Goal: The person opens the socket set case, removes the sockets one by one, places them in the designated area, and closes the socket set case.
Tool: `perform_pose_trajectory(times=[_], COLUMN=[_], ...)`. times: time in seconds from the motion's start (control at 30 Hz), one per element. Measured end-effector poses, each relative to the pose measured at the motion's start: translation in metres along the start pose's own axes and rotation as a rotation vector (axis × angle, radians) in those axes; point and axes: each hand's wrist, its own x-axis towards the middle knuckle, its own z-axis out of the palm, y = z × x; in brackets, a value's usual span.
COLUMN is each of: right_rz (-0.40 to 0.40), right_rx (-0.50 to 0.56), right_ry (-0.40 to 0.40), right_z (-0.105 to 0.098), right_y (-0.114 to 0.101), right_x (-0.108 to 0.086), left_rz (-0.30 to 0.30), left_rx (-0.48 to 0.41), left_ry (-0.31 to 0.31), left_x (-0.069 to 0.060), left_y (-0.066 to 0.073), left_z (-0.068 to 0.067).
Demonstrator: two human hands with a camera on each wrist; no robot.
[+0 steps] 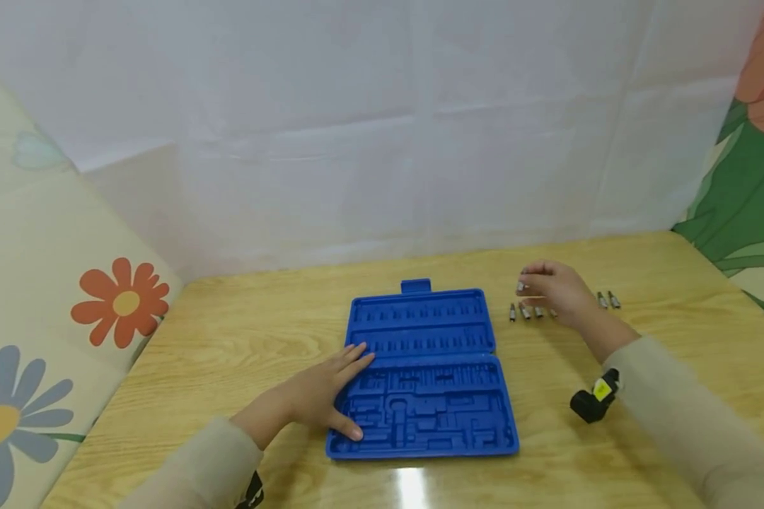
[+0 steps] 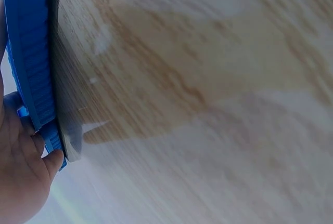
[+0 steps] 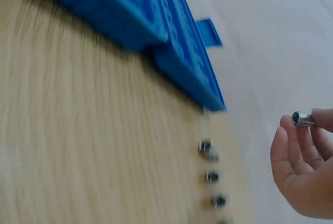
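Note:
A blue plastic socket case (image 1: 446, 392) lies unfolded flat on the table, its moulded slots facing up. My left hand (image 1: 323, 391) rests on the case's left edge near the hinge, fingers extended and thumb spread over the lower half. Beyond the case's right side, my right hand (image 1: 559, 291) is raised above the table. Between thumb and fingers it pinches a small silver socket (image 3: 303, 119), its hollow end showing in the right wrist view. Several similar metal sockets (image 1: 525, 311) stand in a row beneath that hand, some of them hidden behind it.
The wooden table (image 1: 248, 318) reaches back to a white cloth (image 1: 305, 184). Two more metal pieces (image 1: 608, 300) are to the right of my right hand. The case's latch tab (image 1: 416, 285) sticks out at its far edge. Flower-patterned panels (image 1: 32, 233) flank both sides.

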Motion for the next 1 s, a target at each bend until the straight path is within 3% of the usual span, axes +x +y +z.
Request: perform_pose_trajectory(times=[0.13,0.37,0.63,0.87,1.0], right_rz=[-0.007,-0.009,0.051,0.099,0.112], right_rx=[0.004,0.137,0.039,-0.015,-0.129], right_ry=[0.024,0.130,0.254,0.288,0.310], right_z=[-0.020,-0.067,-0.108,-0.121,-0.126], right_y=[0.008,0.039,0.048,0.039,0.043], right_x=[-0.006,-0.004,-0.008,-0.019,-0.018], left_rz=[-0.010,-0.001,0.006,0.004,-0.006], left_rx=[-0.006,-0.010,-0.010,-0.003,0.005], left_ry=[0.001,-0.001,0.004,0.005,0.002], left_x=[0.001,0.002,0.002,0.005,0.005], left_y=[0.000,0.000,-0.001,-0.003,-0.005], left_z=[0.001,0.004,0.002,0.003,0.006])
